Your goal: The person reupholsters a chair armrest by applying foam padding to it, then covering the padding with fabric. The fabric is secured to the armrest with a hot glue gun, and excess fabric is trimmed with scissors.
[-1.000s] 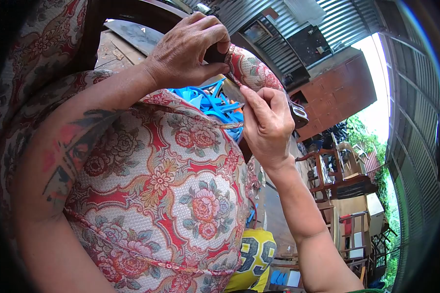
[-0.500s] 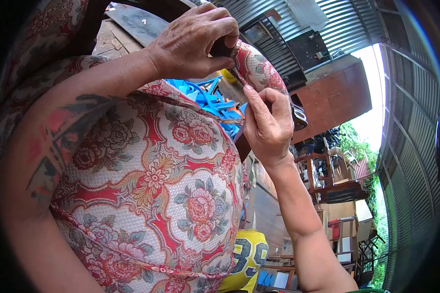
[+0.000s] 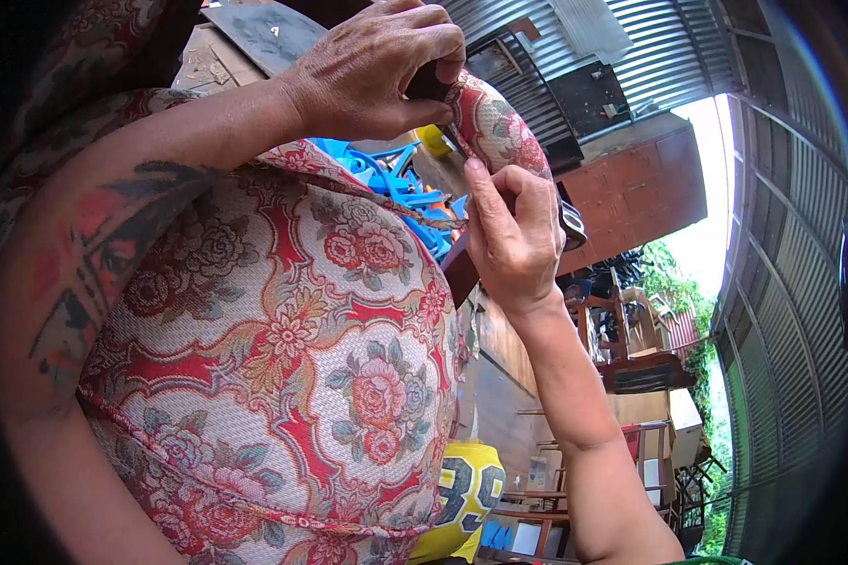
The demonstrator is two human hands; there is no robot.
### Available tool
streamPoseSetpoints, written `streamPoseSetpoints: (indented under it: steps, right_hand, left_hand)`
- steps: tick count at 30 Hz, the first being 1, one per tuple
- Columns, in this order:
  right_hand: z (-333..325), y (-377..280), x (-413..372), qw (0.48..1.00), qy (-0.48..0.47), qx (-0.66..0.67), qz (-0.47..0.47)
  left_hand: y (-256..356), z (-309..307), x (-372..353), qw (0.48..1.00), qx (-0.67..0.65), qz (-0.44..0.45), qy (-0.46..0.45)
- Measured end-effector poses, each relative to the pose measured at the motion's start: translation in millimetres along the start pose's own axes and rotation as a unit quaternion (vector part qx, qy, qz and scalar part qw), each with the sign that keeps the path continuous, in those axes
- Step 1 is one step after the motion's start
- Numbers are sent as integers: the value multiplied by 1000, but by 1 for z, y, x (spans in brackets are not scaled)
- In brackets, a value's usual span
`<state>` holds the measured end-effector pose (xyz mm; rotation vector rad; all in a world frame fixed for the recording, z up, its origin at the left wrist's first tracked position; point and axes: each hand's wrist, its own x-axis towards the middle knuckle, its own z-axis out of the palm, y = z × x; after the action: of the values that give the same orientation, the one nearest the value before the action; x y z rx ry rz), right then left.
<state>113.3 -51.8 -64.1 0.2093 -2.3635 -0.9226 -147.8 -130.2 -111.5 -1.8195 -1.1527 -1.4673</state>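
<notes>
A chair with floral upholstery (image 3: 377, 395) in red, cream and green fills the middle of the view. My left hand (image 3: 386, 71), on the tattooed arm, is curled with thumb and fingers closing at the edge of a padded floral part (image 3: 499, 122) at the top. Just below it, my right hand (image 3: 516, 231) has its thumb and finger pressed together on the narrow trim of that same edge. A loose braided cord (image 3: 433, 222) runs across to the left of my right hand. My fingers hide the exact grip points.
Bright blue strips (image 3: 391, 179) lie behind the chair, near a yellow object (image 3: 433, 141). A yellow cloth marked 39 (image 3: 462, 494) is at the bottom. Wooden furniture (image 3: 636, 353) stands at the right, a reddish-brown panel (image 3: 636, 193) above it, corrugated metal walls beyond.
The view has shifted slightly, so the chair sits a little further left. My right hand has moved slightly up and left with the view; both hands stay at the padded edge.
</notes>
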Motion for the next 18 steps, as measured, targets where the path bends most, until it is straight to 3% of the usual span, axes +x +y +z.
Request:
streamPoseSetpoints:
  steps: [10,12,18]
  right_hand:
    - [1,0,-4,999,-20,-29,9]
    - [2,1,-4,999,-17,-35,3]
    - [3,1,-4,999,-12,-46,-8]
  left_hand:
    - [0,3,-3,999,18,21,24]
    - [-6,12,-5,992,44,84,77]
    - [-8,14,-9,994,60,67,67]
